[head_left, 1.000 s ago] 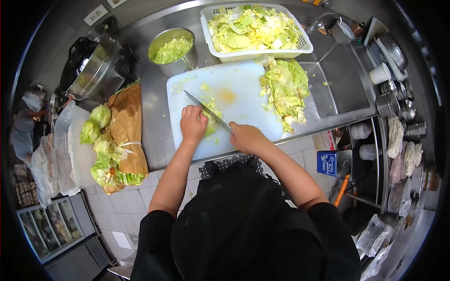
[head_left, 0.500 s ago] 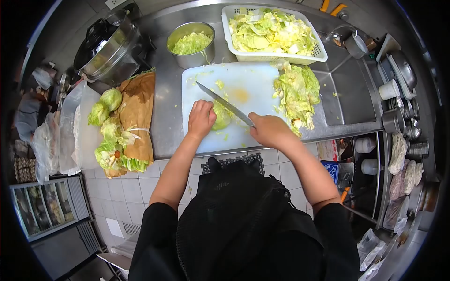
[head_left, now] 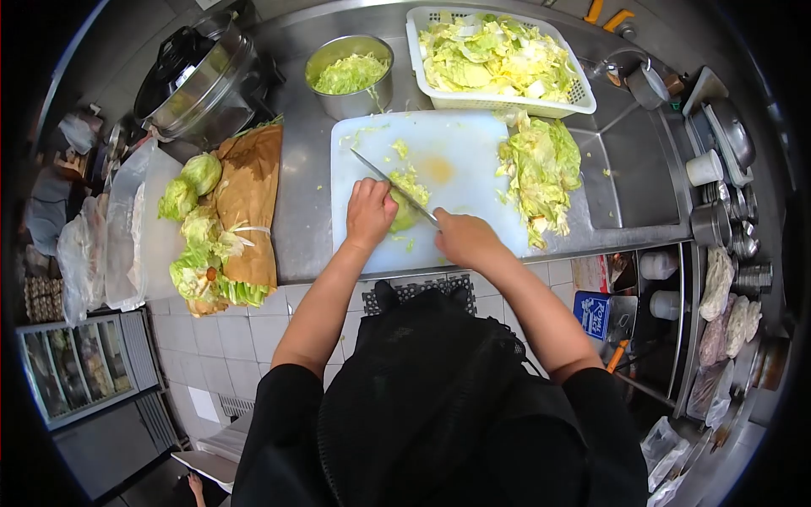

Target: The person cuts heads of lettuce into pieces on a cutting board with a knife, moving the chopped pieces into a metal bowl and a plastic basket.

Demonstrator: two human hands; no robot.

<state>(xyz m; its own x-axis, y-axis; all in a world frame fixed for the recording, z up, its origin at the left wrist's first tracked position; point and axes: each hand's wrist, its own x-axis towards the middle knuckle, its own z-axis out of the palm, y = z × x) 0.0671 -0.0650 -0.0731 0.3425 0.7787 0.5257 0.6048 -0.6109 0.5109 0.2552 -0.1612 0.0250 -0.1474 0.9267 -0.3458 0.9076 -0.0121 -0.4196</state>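
Note:
My right hand [head_left: 470,239] is closed around the handle of a long kitchen knife [head_left: 390,183]. The blade points up and left, lying across a piece of lettuce [head_left: 405,221] on a white cutting board [head_left: 473,139]. With curled fingers, my left hand [head_left: 371,211] holds the lettuce from the left, close against the blade. Thin lettuce shreds [head_left: 411,181] lie just beyond the knife. Part of the lettuce is hidden behind my left hand and the blade. Loose outer leaves [head_left: 541,169] are heaped at the board's right edge.
A metal pot [head_left: 351,103] of shredded lettuce and a white basket [head_left: 507,103] of leaves stand behind the board. To the left, lettuce heads [head_left: 201,173] lie beside a brown paper bag [head_left: 247,186]. The sink [head_left: 629,186] is at right. Another person's hand [head_left: 196,485] shows at lower left.
My right hand and the knife have shifted left, and the blade is at a steeper angle. Shreds beyond the blade look more spread out. A person's hand has appeared at lower left.

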